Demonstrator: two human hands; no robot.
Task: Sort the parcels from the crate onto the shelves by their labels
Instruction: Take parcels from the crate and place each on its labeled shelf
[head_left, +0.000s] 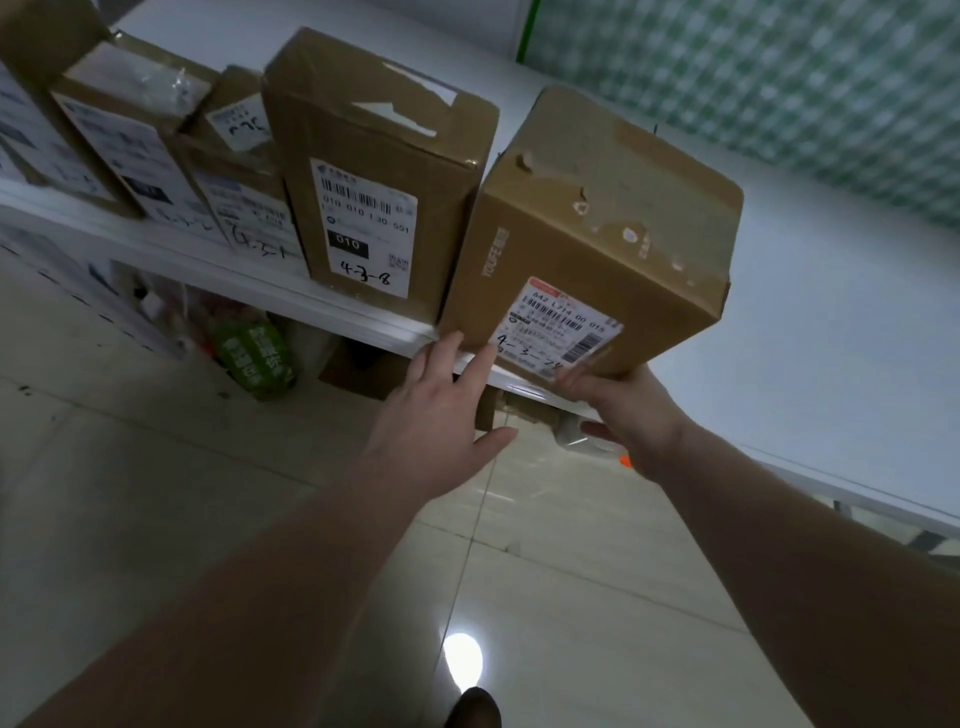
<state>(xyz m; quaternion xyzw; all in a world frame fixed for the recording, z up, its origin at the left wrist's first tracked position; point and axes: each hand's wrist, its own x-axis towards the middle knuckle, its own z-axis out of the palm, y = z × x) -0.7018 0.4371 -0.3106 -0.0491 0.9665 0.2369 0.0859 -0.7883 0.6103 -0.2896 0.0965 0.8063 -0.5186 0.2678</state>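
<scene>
A brown cardboard parcel (597, 228) with a white label marked 4-3 sits tilted at the front edge of the white shelf (831, 322). My right hand (628, 415) is under its near lower corner, fingers against the box, thumb hanging free. My left hand (441, 415) reaches in with straight fingers, whose tips touch the parcel's lower left edge. To its left stands a taller parcel (374, 176) labelled 4-3-8.
Several more labelled boxes (135, 140) line the shelf further left. Below the shelf lie a green bag (254, 358) and other packages on the tiled floor (208, 519). The shelf surface to the right of the parcel is bare.
</scene>
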